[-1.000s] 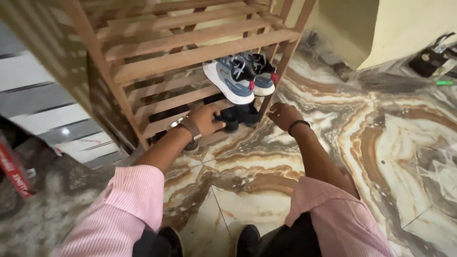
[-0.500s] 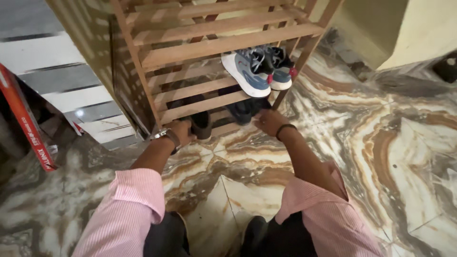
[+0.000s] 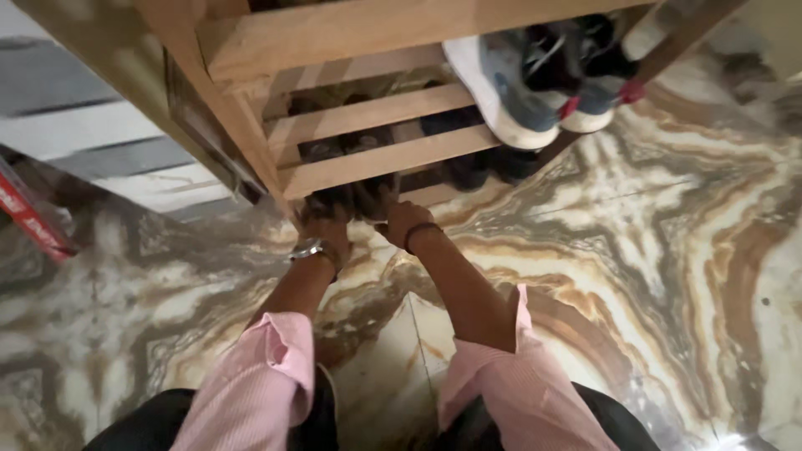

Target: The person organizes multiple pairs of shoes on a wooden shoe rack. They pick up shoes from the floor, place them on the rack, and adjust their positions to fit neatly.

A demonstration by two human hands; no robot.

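A dark, blurred pair of shoes [image 3: 351, 199] is seen at the front left of the lowest tier of a slatted wooden shoe rack [image 3: 376, 159], just under its front slat and close above the marbled floor. The pair is met from the front by both hands: the left hand [image 3: 324, 227], a wristwatch on its wrist, and the right hand [image 3: 403, 222], banded in black. The grip itself cannot be made out.

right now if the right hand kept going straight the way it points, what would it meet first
Most likely the dark shoe on the bottom shelf of the wooden rack. The right hand points up into that gap and looks already at the shoe, beside the left hand; the slat's shadow leaves actual contact unclear.
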